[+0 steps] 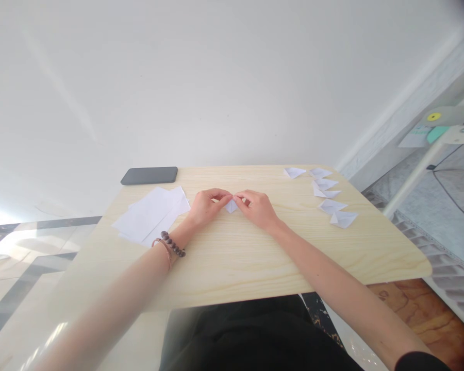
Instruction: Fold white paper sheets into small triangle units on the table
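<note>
Paper piece [231, 206] at mid. of surface [251, 263] is pinched btwn L hand [206, 206] & R hand [258, 207] fingers, prob. to steady its fold, w/ flat sheets [149, 214] surface-L, pointed folded papers [325, 184] surface-R, seemingly sorted apart.

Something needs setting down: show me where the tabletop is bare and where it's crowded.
Bare: the tabletop between left forearm and right forearm; the near right corner, between right forearm and folded papers; the far edge, between phone and folded papers.
Crowded: far left, with phone and sheets; far right; the middle, where left hand and right hand pinch a small paper.
</note>
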The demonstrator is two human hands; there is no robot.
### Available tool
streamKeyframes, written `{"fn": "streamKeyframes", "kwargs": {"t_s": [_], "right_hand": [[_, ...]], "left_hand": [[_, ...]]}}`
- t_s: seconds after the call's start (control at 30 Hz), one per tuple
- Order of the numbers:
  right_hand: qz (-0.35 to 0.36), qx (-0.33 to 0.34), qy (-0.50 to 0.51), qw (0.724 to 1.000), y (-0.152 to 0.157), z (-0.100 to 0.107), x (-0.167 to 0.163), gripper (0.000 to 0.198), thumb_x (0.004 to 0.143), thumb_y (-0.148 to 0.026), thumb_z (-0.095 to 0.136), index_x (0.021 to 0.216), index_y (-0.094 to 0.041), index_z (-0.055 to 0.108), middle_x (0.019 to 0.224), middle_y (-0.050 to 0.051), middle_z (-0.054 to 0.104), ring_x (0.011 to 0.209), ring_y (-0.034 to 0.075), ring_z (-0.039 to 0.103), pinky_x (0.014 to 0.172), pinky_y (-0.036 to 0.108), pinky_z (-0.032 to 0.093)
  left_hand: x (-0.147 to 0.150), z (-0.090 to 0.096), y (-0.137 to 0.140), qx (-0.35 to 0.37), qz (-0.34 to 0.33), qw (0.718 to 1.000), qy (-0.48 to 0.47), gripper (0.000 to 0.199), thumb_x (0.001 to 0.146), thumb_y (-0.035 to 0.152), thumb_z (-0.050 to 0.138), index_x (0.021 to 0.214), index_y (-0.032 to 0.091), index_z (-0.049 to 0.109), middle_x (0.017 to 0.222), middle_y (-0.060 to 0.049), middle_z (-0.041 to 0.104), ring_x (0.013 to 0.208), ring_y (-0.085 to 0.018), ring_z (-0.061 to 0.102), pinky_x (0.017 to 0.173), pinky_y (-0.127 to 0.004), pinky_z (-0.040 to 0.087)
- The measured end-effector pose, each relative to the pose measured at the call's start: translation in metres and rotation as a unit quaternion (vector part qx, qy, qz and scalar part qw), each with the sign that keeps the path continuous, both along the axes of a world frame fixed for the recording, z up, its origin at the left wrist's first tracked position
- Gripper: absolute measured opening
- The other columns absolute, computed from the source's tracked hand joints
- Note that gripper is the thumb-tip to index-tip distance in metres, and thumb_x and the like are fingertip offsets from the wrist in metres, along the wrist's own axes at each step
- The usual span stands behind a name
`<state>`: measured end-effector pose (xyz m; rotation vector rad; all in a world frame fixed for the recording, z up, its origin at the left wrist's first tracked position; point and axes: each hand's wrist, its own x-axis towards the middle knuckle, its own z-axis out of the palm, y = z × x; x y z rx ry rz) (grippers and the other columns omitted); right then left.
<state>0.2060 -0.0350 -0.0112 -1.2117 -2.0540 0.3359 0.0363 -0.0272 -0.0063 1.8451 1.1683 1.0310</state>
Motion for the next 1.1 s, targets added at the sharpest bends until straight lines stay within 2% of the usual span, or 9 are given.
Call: {"fn": "streamKeyframes", "kwargs": {"t_s": [0.17, 0.33, 0.47, 0.6, 0.7, 0.8, 0.87, 0.97, 1.1], "right_hand": [[-0.054, 0.008, 0.004, 0.998, 0.001, -0.001, -0.005, 0.023, 0.082, -0.032, 0.045, 0.08, -0.021, 0.064, 0.076, -0.001, 0.067, 0.06, 0.012, 0.059, 0.061, 0.022, 0.04], [-0.046, -0.033, 0.111, 0.992, 0.007, -0.004, -0.001, 0.025, 0.083, -0.037, 0.044, 0.082, -0.02, 0.063, 0.076, 0.001, 0.068, 0.062, 0.014, 0.064, 0.059, 0.022, 0.046], [-0.039, -0.061, 0.209, 0.975, 0.009, -0.004, 0.005, 0.027, 0.082, -0.04, 0.044, 0.083, -0.019, 0.061, 0.073, 0.002, 0.068, 0.069, 0.016, 0.066, 0.063, 0.023, 0.049], [-0.037, -0.063, 0.241, 0.968, 0.008, -0.004, 0.007, 0.027, 0.082, -0.041, 0.044, 0.085, -0.019, 0.06, 0.075, 0.002, 0.068, 0.072, 0.017, 0.067, 0.062, 0.023, 0.05], [-0.041, -0.052, 0.226, 0.972, 0.009, -0.006, 0.008, 0.026, 0.083, -0.04, 0.044, 0.086, -0.019, 0.06, 0.076, 0.002, 0.068, 0.072, 0.017, 0.067, 0.062, 0.023, 0.05], [-0.032, -0.029, 0.193, 0.98, 0.01, -0.008, 0.009, 0.025, 0.083, -0.038, 0.044, 0.087, -0.019, 0.06, 0.079, 0.002, 0.068, 0.073, 0.017, 0.066, 0.063, 0.024, 0.05], [-0.019, -0.014, 0.176, 0.984, 0.01, -0.009, 0.009, 0.025, 0.084, -0.037, 0.043, 0.088, -0.019, 0.06, 0.081, 0.003, 0.068, 0.075, 0.017, 0.066, 0.063, 0.024, 0.05], [-0.004, -0.005, 0.164, 0.986, 0.01, -0.009, 0.008, 0.024, 0.085, -0.036, 0.042, 0.09, -0.02, 0.06, 0.083, 0.003, 0.068, 0.077, 0.017, 0.066, 0.065, 0.025, 0.051], [0.013, -0.033, 0.178, 0.983, 0.011, -0.009, 0.008, 0.024, 0.086, -0.038, 0.04, 0.09, -0.02, 0.056, 0.084, 0.003, 0.067, 0.078, 0.017, 0.066, 0.065, 0.025, 0.051]], "left_hand": [[0.002, -0.001, 0.001, 0.01, 0.012, 1.0, -0.014, 0.029, 0.076, 0.041, 0.052, 0.084, 0.016, 0.064, 0.09, -0.006, 0.063, 0.085, -0.018, 0.057, 0.061, -0.023, 0.048], [0.0, -0.005, 0.006, -0.001, 0.026, 0.995, -0.098, 0.029, 0.076, 0.041, 0.053, 0.086, 0.016, 0.059, 0.087, -0.005, 0.059, 0.084, -0.018, 0.056, 0.054, -0.024, 0.051], [-0.002, -0.006, 0.011, -0.028, 0.022, 0.982, -0.186, 0.024, 0.079, 0.039, 0.05, 0.084, 0.016, 0.052, 0.087, -0.003, 0.053, 0.086, -0.015, 0.053, 0.062, -0.028, 0.055], [-0.001, -0.006, 0.01, -0.055, -0.029, 0.975, -0.213, 0.018, 0.084, 0.035, 0.042, 0.088, 0.017, 0.044, 0.102, -0.005, 0.051, 0.093, -0.015, 0.053, 0.069, -0.033, 0.055], [-0.002, -0.007, 0.008, -0.029, -0.053, 0.983, -0.176, 0.013, 0.085, 0.026, 0.037, 0.095, 0.02, 0.041, 0.105, -0.005, 0.052, 0.095, -0.015, 0.054, 0.07, -0.034, 0.054], [-0.004, -0.006, 0.006, 0.048, -0.057, 0.995, -0.071, 0.027, 0.079, 0.016, 0.039, 0.105, 0.021, 0.044, 0.105, -0.005, 0.052, 0.095, -0.015, 0.054, 0.071, -0.031, 0.053], [-0.006, -0.005, 0.005, 0.103, -0.067, 0.992, 0.014, 0.032, 0.075, 0.013, 0.043, 0.105, 0.021, 0.05, 0.109, -0.007, 0.05, 0.098, -0.017, 0.053, 0.073, -0.029, 0.051], [-0.006, -0.005, 0.005, 0.15, -0.064, 0.983, 0.084, 0.03, 0.072, 0.015, 0.05, 0.1, 0.02, 0.058, 0.115, -0.008, 0.049, 0.096, -0.017, 0.054, 0.074, -0.027, 0.051], [-0.007, -0.009, 0.011, 0.154, -0.025, 0.984, 0.084, 0.018, 0.074, 0.026, 0.056, 0.089, 0.018, 0.064, 0.106, -0.006, 0.058, 0.081, -0.014, 0.058, 0.067, -0.025, 0.051]]}}
